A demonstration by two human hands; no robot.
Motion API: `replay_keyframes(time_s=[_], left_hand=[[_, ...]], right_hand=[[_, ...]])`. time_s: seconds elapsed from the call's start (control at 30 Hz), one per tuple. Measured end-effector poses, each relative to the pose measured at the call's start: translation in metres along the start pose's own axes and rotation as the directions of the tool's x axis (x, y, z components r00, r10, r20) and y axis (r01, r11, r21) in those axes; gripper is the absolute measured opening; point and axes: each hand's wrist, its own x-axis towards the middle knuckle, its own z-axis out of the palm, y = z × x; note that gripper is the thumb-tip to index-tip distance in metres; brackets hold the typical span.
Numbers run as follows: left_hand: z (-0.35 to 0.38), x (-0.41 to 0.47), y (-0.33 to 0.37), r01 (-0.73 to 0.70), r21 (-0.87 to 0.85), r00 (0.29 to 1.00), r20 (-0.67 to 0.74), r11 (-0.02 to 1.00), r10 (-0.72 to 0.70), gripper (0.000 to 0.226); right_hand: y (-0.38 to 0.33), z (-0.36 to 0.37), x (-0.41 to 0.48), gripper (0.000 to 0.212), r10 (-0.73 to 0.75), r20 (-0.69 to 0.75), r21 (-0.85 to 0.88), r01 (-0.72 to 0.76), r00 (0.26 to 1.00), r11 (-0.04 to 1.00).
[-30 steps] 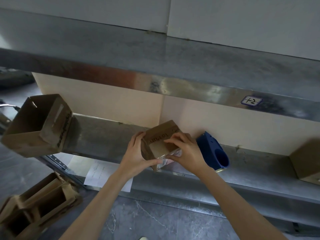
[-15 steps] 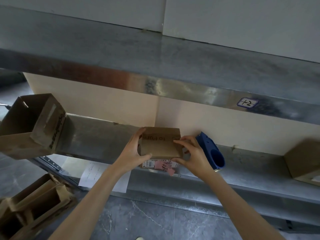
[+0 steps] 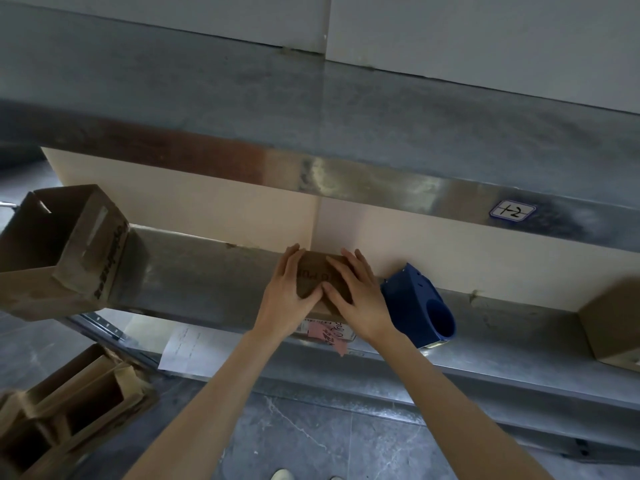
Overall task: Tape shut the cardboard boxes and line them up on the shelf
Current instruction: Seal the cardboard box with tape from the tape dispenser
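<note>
We look up at a long grey galvanised metal upper shelf (image 3: 242,98) that runs across the whole view from 9 to 3 o'clock, with a white panelled wall (image 3: 485,36) above it at 12. Below it lies the lower metal shelf (image 3: 194,271), dull and scuffed, backed by a cream board (image 3: 207,202) with a seam near the centre. A dark grey veined stone floor (image 3: 329,438) fills 6 o'clock.

At 9 o'clock a large open brown cardboard carton (image 3: 59,251) sits at the left end of the lower shelf, its mouth turned towards us. At 8 o'clock several open brown cartons (image 3: 69,410) lie together on the floor. At 3 o'clock part of another brown cardboard box (image 3: 613,327) stands on the lower shelf, cut off by the frame.

At the centre rests the small closed brown cardboard box (image 3: 313,275), on the lower shelf close to the cream board. Our left hand (image 3: 291,292) and right hand (image 3: 360,296) both lie on its top, fingers stretched out nearly straight and thumbs meeting, gripping nothing. A pink sticker (image 3: 329,336) shows on the box's front face. Just beside the right hand, at 4 o'clock, sits a blue plastic holder with a round opening (image 3: 415,303).

A white sheet of paper (image 3: 183,348) hangs under the shelf at 7 o'clock, and a small white handwritten label (image 3: 512,211) sits on the upper shelf's edge at 2.
</note>
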Motion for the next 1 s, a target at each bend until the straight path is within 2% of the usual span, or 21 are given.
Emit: replay_keyframes(time_s=[0.23,0.5,0.63,0.7,0.8,0.9,1.0], left_hand=[[0.005,0.002,-0.003,-0.021,0.009,0.996,-0.087,1.000,0.022,0.067],[-0.003,-0.003,-0.006,-0.070,-0.036,0.997,0.012,0.997,0.070,0.066],[-0.009,-0.018,-0.004,-0.116,0.019,0.992,-0.042,0.993,0.117,0.064],[-0.009,-0.027,-0.005,-0.105,0.082,0.991,-0.077,0.991,0.112,0.062],[-0.011,-0.033,-0.007,-0.087,0.098,0.992,-0.079,0.991,0.095,0.057],[-0.017,-0.027,-0.011,-0.120,0.102,0.989,-0.077,0.988,0.128,0.051],[-0.023,-0.018,-0.013,-0.112,0.124,0.984,-0.122,0.986,0.127,0.040]], right_hand=[[0.001,0.005,0.004,0.040,-0.029,-0.108,0.089,0.039,0.994,0.995],[0.003,-0.004,0.003,0.046,-0.004,0.012,0.146,0.002,1.000,0.989],[0.012,-0.012,0.005,0.040,0.041,-0.029,0.199,-0.035,0.999,0.979],[0.018,-0.015,0.005,0.039,0.045,0.003,0.174,-0.045,0.999,0.984],[0.023,-0.020,0.001,0.042,0.018,0.079,0.151,-0.030,0.997,0.988],[0.027,-0.028,-0.010,0.044,0.046,0.056,0.205,-0.056,0.997,0.977],[0.034,-0.033,-0.028,0.051,0.000,0.040,0.194,-0.008,0.999,0.981]])
